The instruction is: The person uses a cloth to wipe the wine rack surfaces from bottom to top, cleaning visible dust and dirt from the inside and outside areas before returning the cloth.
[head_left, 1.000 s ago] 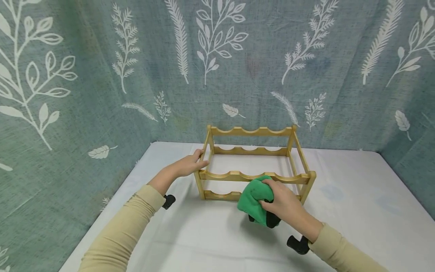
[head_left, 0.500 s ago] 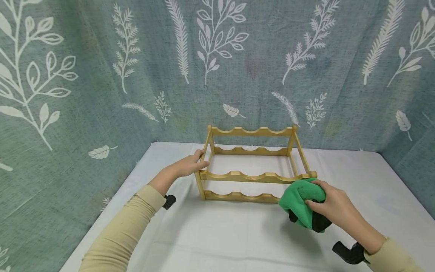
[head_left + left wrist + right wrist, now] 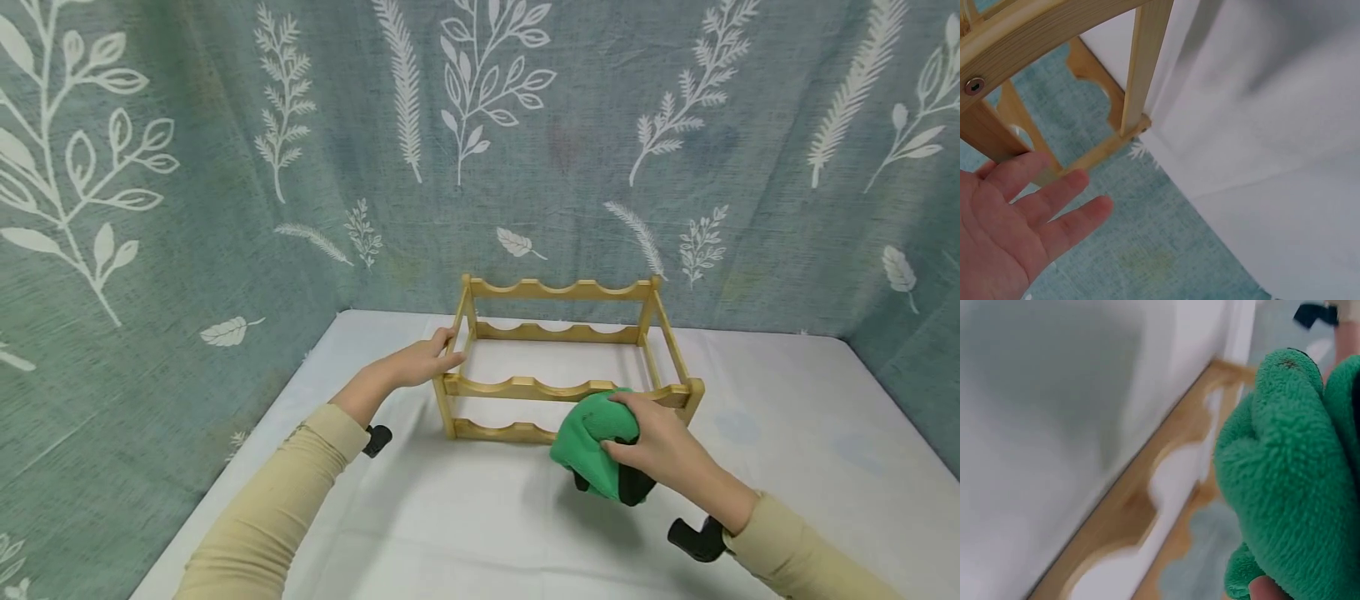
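A light wooden rack (image 3: 570, 387) with scalloped bars stands on the white-covered table. My left hand (image 3: 411, 363) holds its left side rail, thumb over the top. In the left wrist view, the fingers of that hand (image 3: 1016, 219) reach out beneath the wood, fairly straight, the nearest one touching it; the thumb is out of sight there. Bunched in my right hand (image 3: 667, 442) is a fluffy green cloth (image 3: 592, 442) with black patches, against the upper front bar toward its right end. The cloth (image 3: 1291, 469) hides most of the right fingers in the right wrist view.
White cloth (image 3: 450, 525) covers the table. A green-blue curtain (image 3: 555, 208) with white leaf prints hangs behind the rack and along both sides. Black wrist devices (image 3: 697, 540) sit under both wrists.
My right hand slid the green cloth right to the front bar's right end, then part of the way back left. The left hand stays on the rack. The head view has shifted slightly.
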Motion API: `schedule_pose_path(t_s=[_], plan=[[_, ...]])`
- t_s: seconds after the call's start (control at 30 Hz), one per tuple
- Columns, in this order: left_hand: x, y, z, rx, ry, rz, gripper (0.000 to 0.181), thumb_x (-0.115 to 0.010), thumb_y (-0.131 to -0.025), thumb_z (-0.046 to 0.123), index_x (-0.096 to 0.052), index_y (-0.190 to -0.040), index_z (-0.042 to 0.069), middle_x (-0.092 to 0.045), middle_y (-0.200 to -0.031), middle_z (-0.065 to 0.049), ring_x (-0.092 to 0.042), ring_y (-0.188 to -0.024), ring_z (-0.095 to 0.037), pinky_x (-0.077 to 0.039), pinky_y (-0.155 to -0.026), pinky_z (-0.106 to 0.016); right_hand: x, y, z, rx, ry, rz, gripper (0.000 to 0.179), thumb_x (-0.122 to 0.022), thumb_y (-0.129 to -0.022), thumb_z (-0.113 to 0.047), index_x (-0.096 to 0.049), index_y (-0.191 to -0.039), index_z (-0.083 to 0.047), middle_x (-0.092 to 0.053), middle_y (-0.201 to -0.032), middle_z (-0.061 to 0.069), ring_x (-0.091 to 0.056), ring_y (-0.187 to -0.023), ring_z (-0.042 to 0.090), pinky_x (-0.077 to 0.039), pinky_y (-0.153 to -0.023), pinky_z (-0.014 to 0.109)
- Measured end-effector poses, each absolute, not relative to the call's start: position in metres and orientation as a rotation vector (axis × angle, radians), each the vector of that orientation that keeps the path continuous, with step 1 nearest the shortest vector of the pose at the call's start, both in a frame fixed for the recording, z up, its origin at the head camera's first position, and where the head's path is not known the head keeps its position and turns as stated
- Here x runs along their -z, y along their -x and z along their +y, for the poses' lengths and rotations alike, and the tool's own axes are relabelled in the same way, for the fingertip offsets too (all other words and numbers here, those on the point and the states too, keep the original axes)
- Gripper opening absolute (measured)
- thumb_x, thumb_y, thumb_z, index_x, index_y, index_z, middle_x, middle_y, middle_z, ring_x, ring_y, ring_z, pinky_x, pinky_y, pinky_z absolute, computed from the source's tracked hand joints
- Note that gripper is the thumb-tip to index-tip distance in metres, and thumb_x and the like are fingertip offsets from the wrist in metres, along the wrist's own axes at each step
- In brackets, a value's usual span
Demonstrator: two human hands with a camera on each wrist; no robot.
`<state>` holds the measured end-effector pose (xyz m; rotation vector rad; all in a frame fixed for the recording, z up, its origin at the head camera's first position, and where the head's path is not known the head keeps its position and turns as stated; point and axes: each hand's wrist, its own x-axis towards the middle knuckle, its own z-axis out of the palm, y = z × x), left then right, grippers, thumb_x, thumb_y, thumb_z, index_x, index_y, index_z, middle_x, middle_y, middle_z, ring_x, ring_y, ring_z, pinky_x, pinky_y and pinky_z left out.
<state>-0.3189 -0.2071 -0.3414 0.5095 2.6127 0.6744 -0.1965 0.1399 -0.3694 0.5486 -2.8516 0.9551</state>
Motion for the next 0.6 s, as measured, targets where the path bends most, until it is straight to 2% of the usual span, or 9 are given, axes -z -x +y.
schedule_pose_path(t_s=[0.13,0.3,0.5,0.6], plan=[[0.338,0.321,-0.207,-0.644,-0.521,2.605,0.081,-0.034,-0.089,0.063,-0.011,-0.146,0.009,-0.019,-0.15,-0.018,-0.027,-0.134,-0.036,-0.027,-0.104,-0.051,0.368,0.198,0.102,-1.023,-0.664,-2.819,0.055,-0.072,-0.078,-0.023,-0.051,-0.124,-0.002,-0.059,-0.114,0.014,-0.058,-0.091,0.023,-0.05,-0.071,0.037],[0.335,0.323,-0.209,-0.643,-0.513,2.611,0.075,-0.04,-0.092,0.055,-0.014,-0.147,0.012,-0.02,-0.151,-0.012,-0.027,-0.135,-0.033,-0.027,-0.104,-0.05,0.364,0.203,0.056,-1.141,-0.857,-2.737,0.053,-0.07,-0.078,-0.022,-0.05,-0.124,-0.004,-0.059,-0.113,0.009,-0.056,-0.092,0.019,-0.048,-0.074,0.035],[0.335,0.322,-0.214,-0.641,-0.556,2.625,0.076,-0.037,-0.091,0.058,-0.013,-0.148,0.014,-0.017,-0.152,-0.009,-0.024,-0.135,-0.034,-0.026,-0.104,-0.054,0.362,0.213,0.008,-1.108,-1.024,-2.756,0.052,-0.067,-0.082,-0.024,-0.048,-0.127,-0.007,-0.055,-0.118,0.009,-0.055,-0.098,0.019,-0.048,-0.08,0.034],[0.333,0.32,-0.214,-0.629,-0.563,2.616,0.078,-0.035,-0.09,0.061,-0.012,-0.148,0.014,-0.016,-0.153,-0.009,-0.023,-0.136,-0.034,-0.026,-0.104,-0.055,0.36,0.216,-0.01,-0.997,-1.062,-2.741,0.052,-0.066,-0.083,-0.026,-0.047,-0.128,-0.007,-0.056,-0.116,0.01,-0.056,-0.093,0.017,-0.049,-0.077,0.03]])
